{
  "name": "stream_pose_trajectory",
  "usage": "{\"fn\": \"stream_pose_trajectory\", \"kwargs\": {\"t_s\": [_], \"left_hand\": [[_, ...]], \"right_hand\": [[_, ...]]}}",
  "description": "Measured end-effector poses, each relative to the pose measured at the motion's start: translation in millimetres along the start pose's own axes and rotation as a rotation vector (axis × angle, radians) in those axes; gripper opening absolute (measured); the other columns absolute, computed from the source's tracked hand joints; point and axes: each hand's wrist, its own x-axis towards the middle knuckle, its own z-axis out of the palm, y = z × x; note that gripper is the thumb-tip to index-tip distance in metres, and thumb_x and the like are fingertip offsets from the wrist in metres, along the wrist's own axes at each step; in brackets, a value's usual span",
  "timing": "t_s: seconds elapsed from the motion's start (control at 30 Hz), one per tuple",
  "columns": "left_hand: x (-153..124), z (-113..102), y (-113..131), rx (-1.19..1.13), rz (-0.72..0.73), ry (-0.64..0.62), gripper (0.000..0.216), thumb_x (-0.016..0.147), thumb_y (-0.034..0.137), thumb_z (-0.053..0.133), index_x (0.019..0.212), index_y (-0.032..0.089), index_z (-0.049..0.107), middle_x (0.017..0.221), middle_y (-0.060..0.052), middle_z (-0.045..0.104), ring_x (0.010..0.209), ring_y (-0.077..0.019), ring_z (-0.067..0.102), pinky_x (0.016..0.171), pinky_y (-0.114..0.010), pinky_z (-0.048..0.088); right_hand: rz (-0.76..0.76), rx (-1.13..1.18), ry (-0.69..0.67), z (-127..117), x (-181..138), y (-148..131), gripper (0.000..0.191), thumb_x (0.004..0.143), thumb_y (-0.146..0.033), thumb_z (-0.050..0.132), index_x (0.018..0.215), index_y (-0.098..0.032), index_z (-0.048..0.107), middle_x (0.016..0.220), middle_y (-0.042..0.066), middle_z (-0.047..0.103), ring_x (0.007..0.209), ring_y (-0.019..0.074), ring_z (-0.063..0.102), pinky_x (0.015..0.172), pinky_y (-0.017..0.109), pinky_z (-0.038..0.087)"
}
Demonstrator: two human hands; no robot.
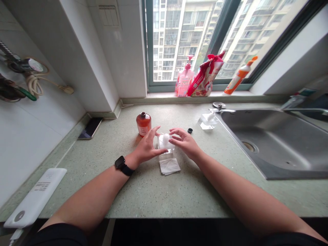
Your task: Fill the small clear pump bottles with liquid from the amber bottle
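Note:
Both hands meet over a small clear plastic container (164, 142) with something white inside, standing on the green countertop (143, 191). My left hand (148, 147), a black watch on its wrist, has fingers spread and touches the container's left side. From the right, my right hand (185, 141) has its fingertips curled onto the container's top. A folded white pad (169, 166) lies just in front of the container. An orange-red bottle (143, 124) without a cap stands behind my left hand. A small black cap (190, 130) lies beyond my right hand.
A steel sink (276, 143) fills the right side, with a clear pump dispenser (207, 121) at its left corner. On the window sill stand a pink pump bottle (184, 80), a red pouch (206, 77) and an orange bottle (239, 76). A phone (90, 127) and a white power strip (36, 196) lie at left.

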Motion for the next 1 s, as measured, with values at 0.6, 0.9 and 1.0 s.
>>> {"fn": "stream_pose_trajectory", "kwargs": {"t_s": [0.6, 0.9, 1.0], "left_hand": [[-0.8, -0.1, 0.7, -0.024, -0.047, -0.003, 0.113, 0.081, 0.058, 0.092, 0.169, 0.024, 0.029, 0.136, -0.014, 0.066, 0.126, -0.0319, 0.068, 0.117, -0.053, 0.051], [-1.5, 1.9, 0.3, -0.054, -0.062, 0.002, 0.111, 0.084, 0.052, 0.091, 0.170, 0.023, 0.028, 0.132, -0.013, 0.068, 0.124, -0.0306, 0.068, 0.117, -0.053, 0.051], [-1.0, 1.1, 0.7, -0.045, -0.071, -0.005, 0.114, 0.082, 0.055, 0.092, 0.170, 0.023, 0.028, 0.135, -0.013, 0.067, 0.125, -0.0313, 0.068, 0.117, -0.053, 0.051]], "right_hand": [[-0.048, 0.013, -0.022, 1.4, -1.7, 1.6, 0.035, 0.080, -0.056, 0.091, 0.095, -0.027, 0.078, 0.130, 0.007, 0.066, 0.130, 0.0278, 0.064, 0.115, 0.052, 0.053], [-0.063, -0.048, -0.082, 19.4, 2.1, 0.1, 0.046, 0.083, -0.057, 0.088, 0.118, -0.028, 0.079, 0.133, 0.009, 0.067, 0.127, 0.0287, 0.066, 0.114, 0.052, 0.051], [-0.040, 0.039, -0.022, 11.9, 0.4, 4.2, 0.043, 0.081, -0.055, 0.091, 0.113, -0.030, 0.077, 0.127, 0.006, 0.068, 0.128, 0.0273, 0.065, 0.115, 0.051, 0.051]]}}
